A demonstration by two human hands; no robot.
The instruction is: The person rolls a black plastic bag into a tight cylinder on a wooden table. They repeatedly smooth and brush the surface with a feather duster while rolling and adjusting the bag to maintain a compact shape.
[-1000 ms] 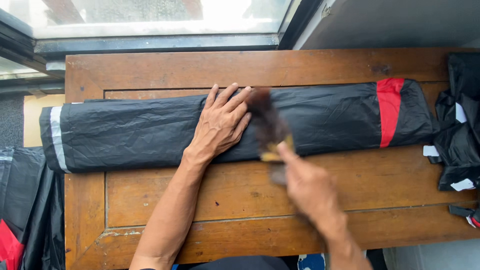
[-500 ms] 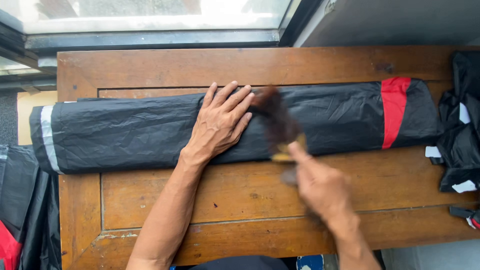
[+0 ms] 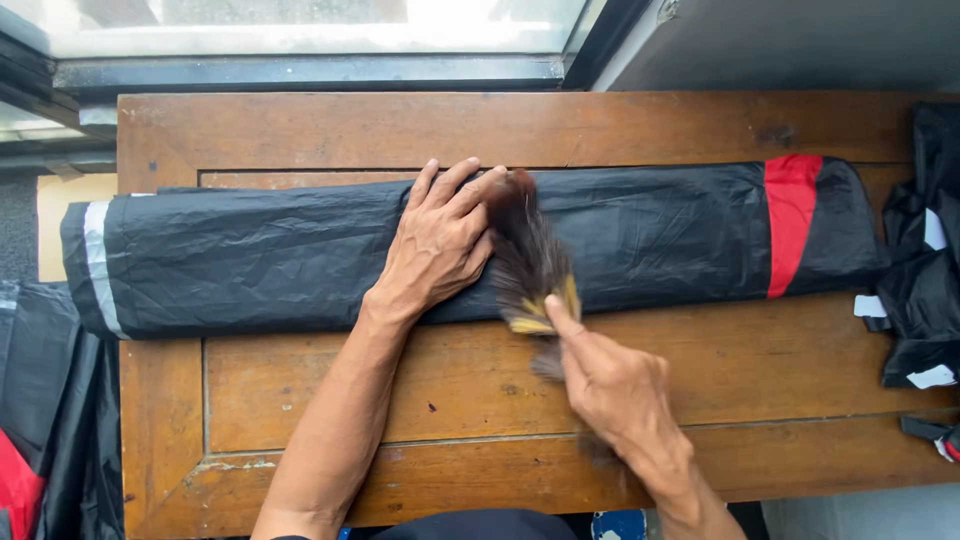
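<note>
A long folded black fabric piece (image 3: 260, 260) with a red band near its right end and a grey band at its left end lies across a wooden table (image 3: 500, 130). My left hand (image 3: 440, 240) rests flat on the middle of the fabric, fingers spread. My right hand (image 3: 610, 390) grips the handle of a small brush (image 3: 530, 265) with dark bristles and a yellowish base. The bristles are blurred and lie on the fabric just right of my left fingers.
More black fabric with white tags (image 3: 920, 260) hangs at the table's right edge. A black and red bundle (image 3: 40, 420) lies off the left side. A window sill (image 3: 300, 70) runs behind the table's far edge.
The brush has swept over the fabric beside my left hand, its bristles shifting up and down. My left hand stays pressed on the fabric. The view shifted slightly.
</note>
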